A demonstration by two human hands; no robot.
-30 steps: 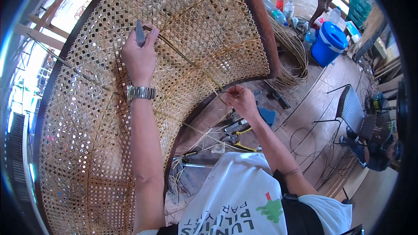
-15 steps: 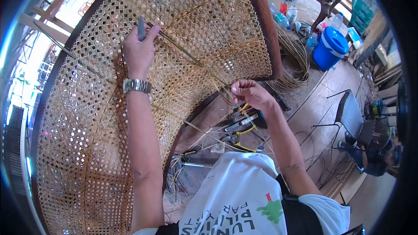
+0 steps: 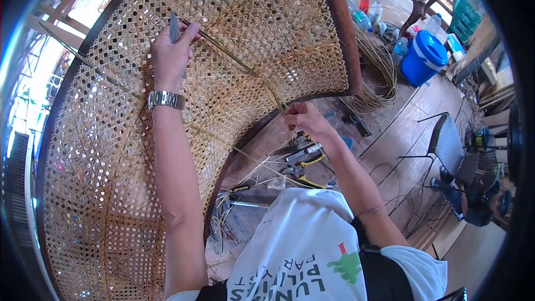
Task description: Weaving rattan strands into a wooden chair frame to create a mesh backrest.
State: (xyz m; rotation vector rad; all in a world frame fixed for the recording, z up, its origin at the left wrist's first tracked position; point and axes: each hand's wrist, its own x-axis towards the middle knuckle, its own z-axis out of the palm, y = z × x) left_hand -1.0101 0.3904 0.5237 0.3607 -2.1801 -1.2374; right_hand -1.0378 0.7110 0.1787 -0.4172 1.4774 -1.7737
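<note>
A large woven cane panel [image 3: 128,150] in a curved dark wooden frame [image 3: 341,28] spreads before me. Over its upper part is my left hand [image 3: 171,56], closed, with a flat grey pointed blade-like tool [image 3: 174,27] standing up between thumb and fingers. A long greenish-brown cane strand [image 3: 237,60] runs from beside that hand's fingertips down to the right, slack against the weave. Its lower end is pinched in my right hand [image 3: 305,118], just past the frame's inner edge. The left fingertips are partly hidden, so their exact grip on the strand is unclear.
Yellow-handled pliers [image 3: 309,173] and other tools lie on the floor amid cane scraps. A coil of cane [image 3: 379,72] rests right of the frame. Farther right stand a blue lidded bucket [image 3: 423,58] and a dark woven stool [image 3: 446,139]; bottles [image 3: 365,21] sit on a table behind.
My right hand has drawn slightly left and up toward the frame's edge, still pinching the strand. My left hand has shifted a little left and up with the grey tool.
</note>
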